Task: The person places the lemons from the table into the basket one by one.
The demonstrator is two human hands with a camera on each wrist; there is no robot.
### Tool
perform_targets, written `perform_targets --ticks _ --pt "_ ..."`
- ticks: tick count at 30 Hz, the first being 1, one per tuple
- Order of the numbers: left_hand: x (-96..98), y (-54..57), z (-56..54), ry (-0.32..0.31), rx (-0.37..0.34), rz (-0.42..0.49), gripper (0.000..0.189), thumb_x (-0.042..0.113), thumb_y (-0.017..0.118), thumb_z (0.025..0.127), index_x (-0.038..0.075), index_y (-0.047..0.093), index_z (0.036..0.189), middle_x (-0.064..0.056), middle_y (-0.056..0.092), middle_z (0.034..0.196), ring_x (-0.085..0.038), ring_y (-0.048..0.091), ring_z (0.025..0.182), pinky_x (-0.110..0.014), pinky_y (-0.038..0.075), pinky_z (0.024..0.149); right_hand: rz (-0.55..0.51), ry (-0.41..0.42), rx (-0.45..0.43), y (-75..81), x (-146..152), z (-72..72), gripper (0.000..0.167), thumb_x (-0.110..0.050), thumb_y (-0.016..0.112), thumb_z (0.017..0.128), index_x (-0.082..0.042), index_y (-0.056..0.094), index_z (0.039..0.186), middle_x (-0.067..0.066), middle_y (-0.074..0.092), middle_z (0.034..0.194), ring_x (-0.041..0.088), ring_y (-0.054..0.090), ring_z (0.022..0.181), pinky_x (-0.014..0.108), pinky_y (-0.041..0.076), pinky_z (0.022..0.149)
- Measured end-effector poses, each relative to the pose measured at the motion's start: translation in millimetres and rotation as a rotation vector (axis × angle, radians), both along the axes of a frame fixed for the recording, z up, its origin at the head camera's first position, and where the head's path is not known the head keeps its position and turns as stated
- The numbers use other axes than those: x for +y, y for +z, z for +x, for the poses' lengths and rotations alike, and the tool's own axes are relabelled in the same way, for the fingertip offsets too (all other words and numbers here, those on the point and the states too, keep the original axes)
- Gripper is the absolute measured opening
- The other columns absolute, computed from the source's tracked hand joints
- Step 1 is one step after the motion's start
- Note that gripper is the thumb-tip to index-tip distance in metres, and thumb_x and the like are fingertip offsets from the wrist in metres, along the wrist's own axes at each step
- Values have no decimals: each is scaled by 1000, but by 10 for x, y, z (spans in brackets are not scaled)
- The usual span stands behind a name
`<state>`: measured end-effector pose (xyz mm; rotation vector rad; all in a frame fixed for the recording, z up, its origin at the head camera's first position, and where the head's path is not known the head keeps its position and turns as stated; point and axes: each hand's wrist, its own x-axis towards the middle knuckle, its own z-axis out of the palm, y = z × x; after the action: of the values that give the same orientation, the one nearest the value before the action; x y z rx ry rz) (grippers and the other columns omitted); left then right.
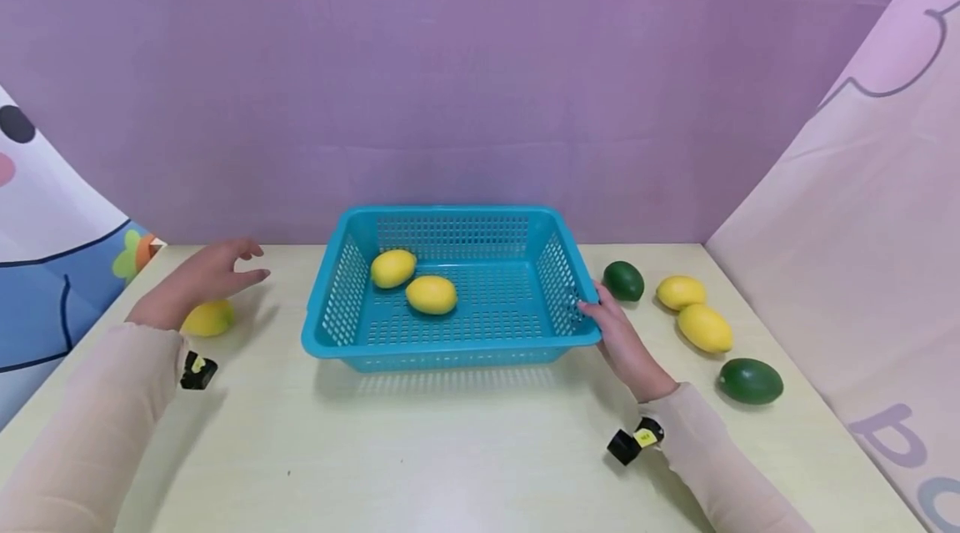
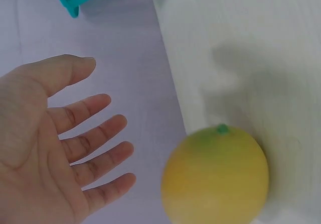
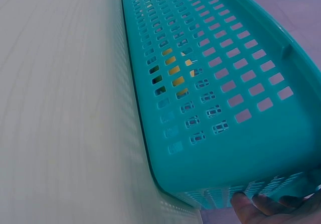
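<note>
A blue-green plastic basket point(image 1: 465, 347) with perforated walls stands mid-table, two lemons point(image 1: 431, 295) lying in its left half. My right hand point(image 1: 624, 343) grips the basket's right side at the rim; in the right wrist view its fingers point(image 3: 243, 204) lie against the end wall. Over on the left, my left hand point(image 1: 208, 276) hovers above the table with fingers spread and nothing held. Below its wrist lies a yellow fruit with a green tip point(image 1: 212, 319), partly covered by the wrist; the left wrist view shows this fruit point(image 2: 215, 179) beside the fingers, apart from them.
Right of the basket lie a dark green fruit point(image 1: 623, 280), two lemons point(image 1: 705, 328) close together, and another dark green fruit point(image 1: 751, 381) nearer the front. A purple cloth point(image 1: 465, 82) hangs behind the table, with printed cloths on both sides.
</note>
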<state>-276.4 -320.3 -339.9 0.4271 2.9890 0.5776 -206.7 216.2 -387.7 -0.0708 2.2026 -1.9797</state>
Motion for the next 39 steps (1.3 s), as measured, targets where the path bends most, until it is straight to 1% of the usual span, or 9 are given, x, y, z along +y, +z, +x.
perform_targets --ticks 3,10,17,21,24,31,39 --pt "-62 -40 8 12 -35 -23 55 33 59 92 -8 46 125 -33 45 125 -50 43 112 -65 39 91 -1 1 4 1 3 3 57 -16 32 101 -11 7 152 18 11 155 42 25 136 51 32 104" --pt "-177 -135 29 39 -137 -81 67 41 59 90 -8 40 131 -35 39 129 -52 39 112 -69 35 91 -4 4 11 -4 -2 3 58 -16 33 101 -10 7 152 19 12 155 43 25 136 51 32 104" --pt "-266 -213 61 63 -199 -87 78 48 61 86 -8 35 134 -37 35 130 -54 37 112 -71 32 91 -10 1 9 18 -8 20 58 -16 32 101 -11 6 152 18 9 156 42 23 137 52 30 105" --pt "-315 -246 77 71 -217 -96 82 50 62 85 -8 33 134 -38 33 131 -55 35 113 -71 31 91 -10 3 7 27 -7 19 57 -16 32 101 -11 6 152 17 9 156 42 23 137 52 30 106" --pt "-341 -266 87 65 -212 -95 82 49 63 84 -8 33 134 -38 33 131 -55 35 114 -71 31 91 -12 3 7 17 0 8 57 -15 32 101 -11 7 152 17 9 156 41 24 137 52 30 105" --pt "-366 -301 138 51 -231 -98 82 49 66 82 -8 36 132 -38 36 128 -53 37 111 -70 34 90 -12 -2 -4 -5 0 -13 57 -16 32 101 -12 7 152 16 10 156 41 24 137 52 30 105" --pt "-403 -332 122 50 -234 -112 84 49 70 78 -8 38 131 -38 37 123 -51 41 106 -69 35 89 -11 -3 0 -6 -4 -9 58 -17 33 100 -12 7 152 17 11 155 42 25 137 52 30 105"
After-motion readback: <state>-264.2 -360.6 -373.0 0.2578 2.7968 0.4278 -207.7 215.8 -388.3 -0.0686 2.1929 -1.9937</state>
